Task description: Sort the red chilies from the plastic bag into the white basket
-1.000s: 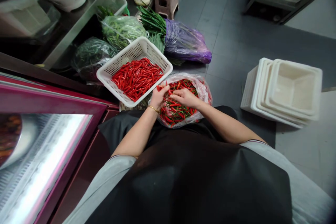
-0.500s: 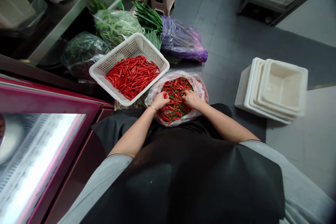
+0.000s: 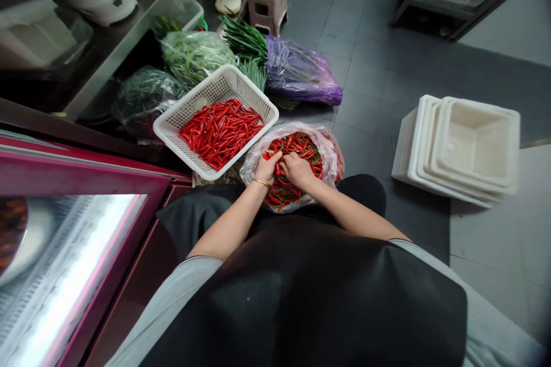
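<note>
A clear plastic bag [image 3: 333,152] of red chillies with green stems [image 3: 301,146] lies open at my lap. Over its left part, my left hand [image 3: 267,167] is closed on red chillies. My right hand [image 3: 297,170] is right beside it with fingers pinched together; what they hold, if anything, is too small to make out. Just beyond the bag to the left, a white perforated basket [image 3: 176,146] holds a heap of red chillies [image 3: 221,132], which show no green stems.
Bagged greens [image 3: 196,57] and a purple bag [image 3: 301,71] with long green stalks lie behind the basket. A pink stool [image 3: 267,0] stands farther back. Stacked white baskets [image 3: 469,143] are at the right, a glass-fronted cabinet [image 3: 146,206] at the left.
My right hand has moved left across the bag to meet my left hand, which has turned more upright. The whole view has shifted slightly.
</note>
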`<state>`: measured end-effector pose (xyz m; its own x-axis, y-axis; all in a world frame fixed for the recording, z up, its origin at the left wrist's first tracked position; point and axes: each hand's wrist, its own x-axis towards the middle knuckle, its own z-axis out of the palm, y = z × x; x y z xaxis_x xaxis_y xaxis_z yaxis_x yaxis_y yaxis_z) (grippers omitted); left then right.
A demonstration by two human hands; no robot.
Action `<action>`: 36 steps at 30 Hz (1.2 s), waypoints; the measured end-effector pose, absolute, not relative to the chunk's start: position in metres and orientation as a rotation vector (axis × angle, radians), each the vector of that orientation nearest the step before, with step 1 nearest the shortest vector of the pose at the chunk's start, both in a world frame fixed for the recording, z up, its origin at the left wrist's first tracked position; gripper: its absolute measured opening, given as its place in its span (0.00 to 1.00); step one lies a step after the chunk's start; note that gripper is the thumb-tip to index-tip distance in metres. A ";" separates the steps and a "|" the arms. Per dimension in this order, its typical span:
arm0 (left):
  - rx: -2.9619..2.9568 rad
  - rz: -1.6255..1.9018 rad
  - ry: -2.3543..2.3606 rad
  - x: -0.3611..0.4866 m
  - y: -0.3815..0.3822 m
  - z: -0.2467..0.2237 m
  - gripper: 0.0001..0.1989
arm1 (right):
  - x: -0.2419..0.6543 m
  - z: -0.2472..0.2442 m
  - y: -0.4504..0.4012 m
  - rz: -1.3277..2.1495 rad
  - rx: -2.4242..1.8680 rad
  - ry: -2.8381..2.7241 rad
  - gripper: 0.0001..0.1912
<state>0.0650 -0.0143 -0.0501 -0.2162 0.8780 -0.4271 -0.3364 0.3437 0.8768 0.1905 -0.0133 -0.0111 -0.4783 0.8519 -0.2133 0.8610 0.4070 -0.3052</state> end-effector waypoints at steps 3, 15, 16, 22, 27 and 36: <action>0.518 1.236 1.286 0.067 -0.024 -0.046 0.19 | 0.190 -0.008 -0.020 -0.809 1.537 2.662 0.18; 0.777 0.776 0.675 0.045 -0.031 0.008 0.16 | 0.221 0.042 0.011 -1.936 1.015 2.618 0.28; 0.765 0.768 0.616 0.045 -0.034 0.007 0.16 | 0.219 0.042 0.004 -2.008 1.024 2.589 0.30; 0.725 0.856 0.529 0.047 -0.048 0.011 0.13 | 0.235 0.015 -0.005 -0.900 1.481 2.827 0.23; 0.695 0.947 0.540 0.025 -0.039 0.015 0.13 | 0.291 -0.011 0.019 -0.295 1.379 2.514 0.19; 1.323 0.769 1.314 0.090 -0.022 -0.036 0.11 | 0.287 -0.022 0.026 -0.376 1.107 2.581 0.18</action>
